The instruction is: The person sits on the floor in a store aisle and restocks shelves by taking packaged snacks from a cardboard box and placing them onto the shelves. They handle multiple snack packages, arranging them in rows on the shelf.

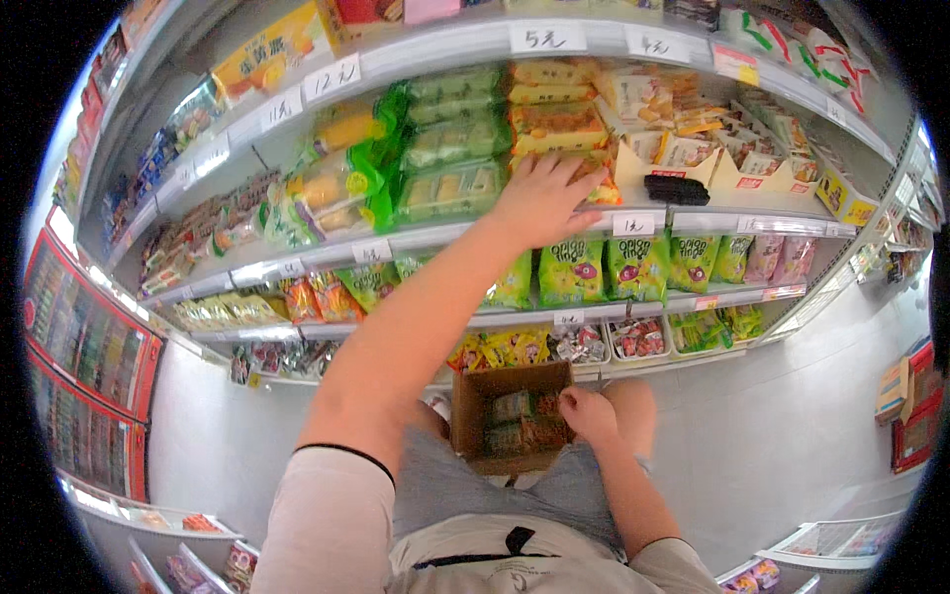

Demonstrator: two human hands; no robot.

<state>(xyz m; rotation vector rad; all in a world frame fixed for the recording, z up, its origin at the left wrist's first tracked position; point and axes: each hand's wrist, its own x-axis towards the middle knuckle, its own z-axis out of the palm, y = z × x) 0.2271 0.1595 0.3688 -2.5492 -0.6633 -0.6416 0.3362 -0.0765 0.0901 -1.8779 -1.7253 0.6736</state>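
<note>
My left hand (548, 194), fingers spread, rests on the front of a stack of orange-yellow snack packs (558, 128) on the middle shelf. Left of it stand stacked green packs (453, 185) with clear windows. Between my knees sits an open cardboard box (475, 405) with several green and brown packs (519, 423) inside. My right hand (590, 413) is curled beside the box's right rim, above my knee. Whether its fingers grip the rim cannot be seen clearly. A small black object (676, 189) lies on the shelf right of my left hand.
Open display cartons of small packets (668, 152) stand to the right on the same shelf. Green onion ring bags (571, 271) line the shelf below. White trays of wrapped sweets (636, 338) fill the lowest level. Red-framed drinks coolers (89, 327) stand at the left.
</note>
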